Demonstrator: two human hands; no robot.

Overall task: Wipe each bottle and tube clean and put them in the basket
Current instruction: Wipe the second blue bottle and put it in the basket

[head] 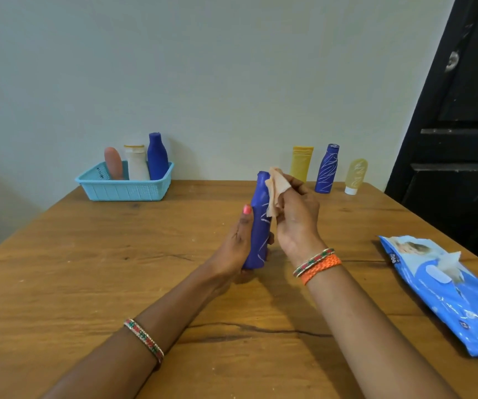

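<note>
1. Basket (122,189) is sitting on the table (88,269) at 10 o'clock from the hands, by the wall. It is holding three upright items: a pink tube (114,163), a white bottle (136,163) and a plain blue bottle (157,156).
2. Three items are standing in a row at 1 o'clock, well apart from the basket: a yellow tube (301,163), a marked blue bottle (327,169) and a pale yellow bottle (355,176) resting on its white cap.
3. Wipes pack (450,295) is lying at 3 o'clock on the table edge, with a wipe sticking out of its opening.
4. Nothing is blocking the line between hands and basket.
5. Left hand (236,246) is wrapping around the lower half of the held blue bottle (259,223), thumb up along its side. The bottle is standing roughly upright above the table centre, scribbles showing on it.
6. Right hand (296,214) is pinching a wipe (278,189), fingers closed on it, and pressing it against the bottle's upper part near the cap.
</note>
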